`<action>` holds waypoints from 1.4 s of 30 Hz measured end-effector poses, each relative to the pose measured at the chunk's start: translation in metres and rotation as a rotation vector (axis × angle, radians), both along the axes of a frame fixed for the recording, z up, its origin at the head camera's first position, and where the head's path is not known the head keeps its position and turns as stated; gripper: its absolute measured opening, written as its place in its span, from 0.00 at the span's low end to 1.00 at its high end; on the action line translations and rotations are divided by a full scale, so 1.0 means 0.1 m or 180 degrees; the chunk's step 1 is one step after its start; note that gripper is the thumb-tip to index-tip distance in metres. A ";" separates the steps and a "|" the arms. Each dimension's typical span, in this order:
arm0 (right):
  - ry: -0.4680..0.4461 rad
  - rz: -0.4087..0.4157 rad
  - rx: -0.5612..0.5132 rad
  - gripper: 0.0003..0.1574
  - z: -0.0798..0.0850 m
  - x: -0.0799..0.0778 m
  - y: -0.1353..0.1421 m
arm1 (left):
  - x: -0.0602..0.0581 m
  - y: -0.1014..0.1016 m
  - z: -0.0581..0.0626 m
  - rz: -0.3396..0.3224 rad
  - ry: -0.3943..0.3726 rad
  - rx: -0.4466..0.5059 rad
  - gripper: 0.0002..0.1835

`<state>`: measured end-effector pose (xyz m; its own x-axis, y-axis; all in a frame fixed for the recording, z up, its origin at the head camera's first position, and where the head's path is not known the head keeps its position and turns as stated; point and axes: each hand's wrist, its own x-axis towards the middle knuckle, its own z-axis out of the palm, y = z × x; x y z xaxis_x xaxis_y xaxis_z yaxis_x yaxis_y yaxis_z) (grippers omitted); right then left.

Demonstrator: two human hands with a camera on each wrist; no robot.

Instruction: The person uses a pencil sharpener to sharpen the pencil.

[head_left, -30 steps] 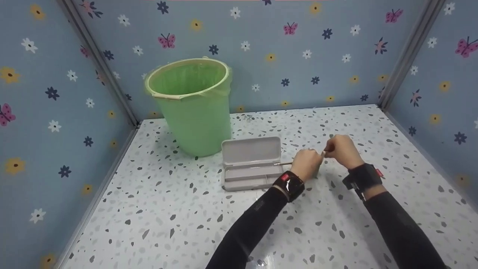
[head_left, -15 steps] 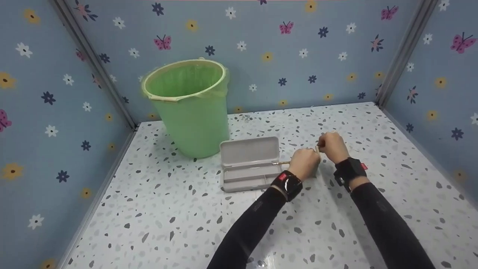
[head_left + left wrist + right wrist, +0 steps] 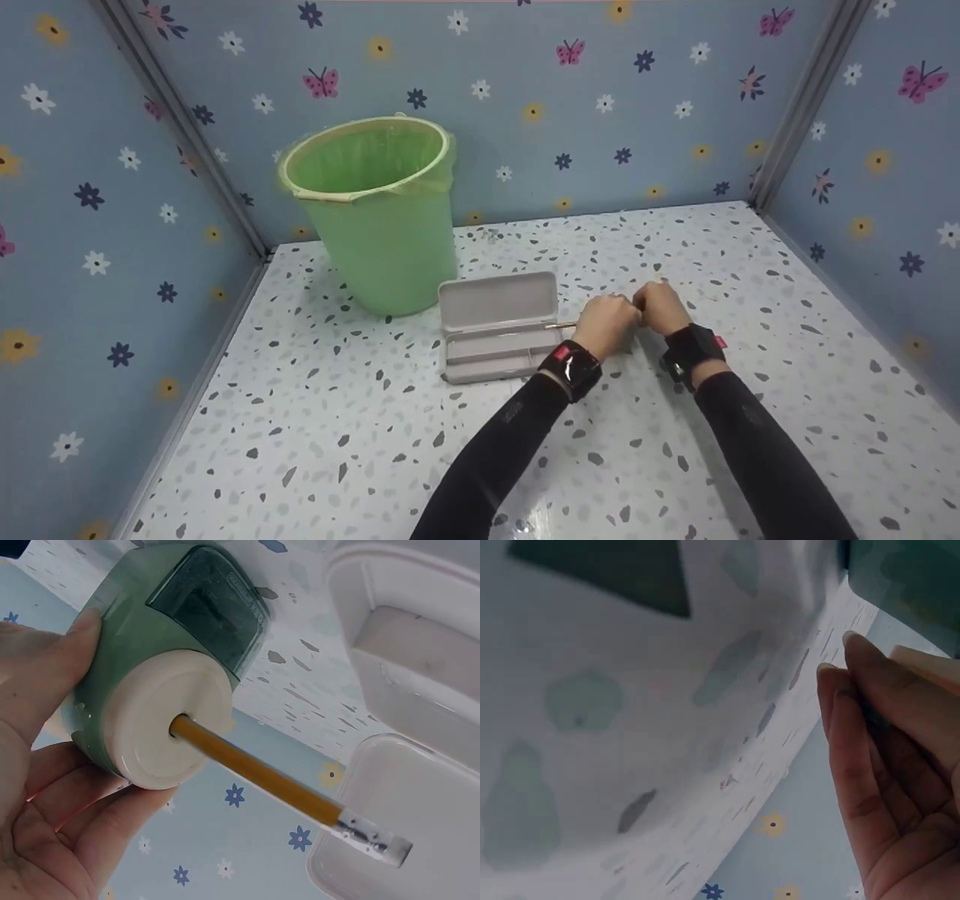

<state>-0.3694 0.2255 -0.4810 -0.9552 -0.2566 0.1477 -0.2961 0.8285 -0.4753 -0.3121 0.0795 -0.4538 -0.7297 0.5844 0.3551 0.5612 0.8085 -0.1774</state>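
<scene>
My left hand [image 3: 606, 324] grips a green pencil sharpener [image 3: 112, 637] with a cream round front and a dark clear window. Out of its hole sticks a yellow pencil [image 3: 259, 778], its metal band and eraser end outward. In the head view the pencil's end lies over the open grey pencil case [image 3: 487, 346]. Close beside the left hand, my right hand [image 3: 661, 307] has thumb and fingers curled together on the sharpener's crank handle. Part of a beige crank arm [image 3: 928, 666] shows behind the fingers in the right wrist view; its knob is mostly hidden.
A green bin [image 3: 382, 247] with a liner stands behind the pencil case, at the back left. Flower-patterned panels [image 3: 517, 135] enclose the speckled white table [image 3: 337, 427] at the back and sides. Small light scraps [image 3: 701, 292] lie beyond the right hand.
My right hand has moved left and round, first up and then down, close against the left hand. The beige crank arm seen between the hands has turned. The left hand stays nearly in place.
</scene>
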 end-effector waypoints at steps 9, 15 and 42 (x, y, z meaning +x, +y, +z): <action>-0.0269 0.0059 0.0102 0.09 -0.09 0.19 0.02 | 0.02 -0.04 -0.13 -0.0043 0.0246 0.0004 0.08; -0.0531 0.0073 0.0079 0.09 -0.05 0.32 0.05 | 0.04 -0.01 -0.11 0.0219 0.0204 -0.0169 0.07; -0.0130 0.0292 -0.0071 0.07 0.23 0.58 0.11 | 0.06 0.16 0.06 0.0737 -0.0091 -0.0676 0.12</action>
<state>-0.3118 0.2367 -0.4580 -0.9331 -0.3405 0.1156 -0.3503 0.7879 -0.5065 -0.3065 0.0952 -0.4483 -0.8599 0.4604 0.2204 0.3737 0.8619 -0.3427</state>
